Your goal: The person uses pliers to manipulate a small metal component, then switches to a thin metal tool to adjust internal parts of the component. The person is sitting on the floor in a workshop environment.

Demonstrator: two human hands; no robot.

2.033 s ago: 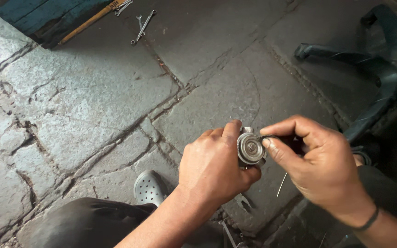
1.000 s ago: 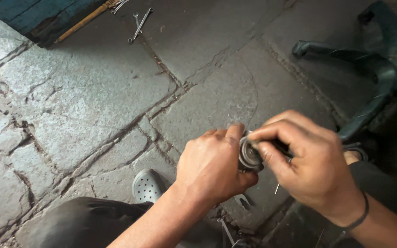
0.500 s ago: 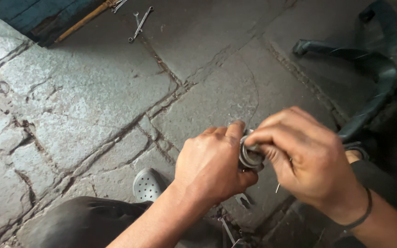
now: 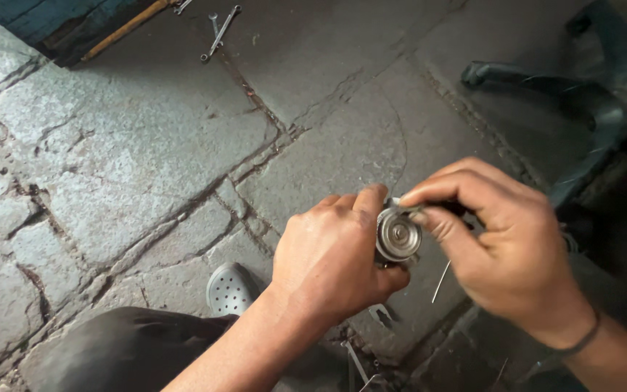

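The left hand [image 4: 328,258] clamps a small round metal pulley-like part [image 4: 398,234] in front of the lap, above the cracked stone floor [image 4: 146,160]. The right hand [image 4: 506,250] pinches at its ribbed, dull-silver rim with thumb and forefinger. The step looks like fitting or turning a piece at the rim, which calls for a steady hold and fine fingertip pressure.

Left hand [image 4: 332,258] hides most of the round metal part [image 4: 398,234].

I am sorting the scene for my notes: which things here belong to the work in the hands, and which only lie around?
In the work:
- left hand, holding the round metal part
- right hand, fingertips pinching at that part's upper edge

Lying around:
- wrenches on the stone floor
- wooden handle
- grey perforated clog
- dark chair base
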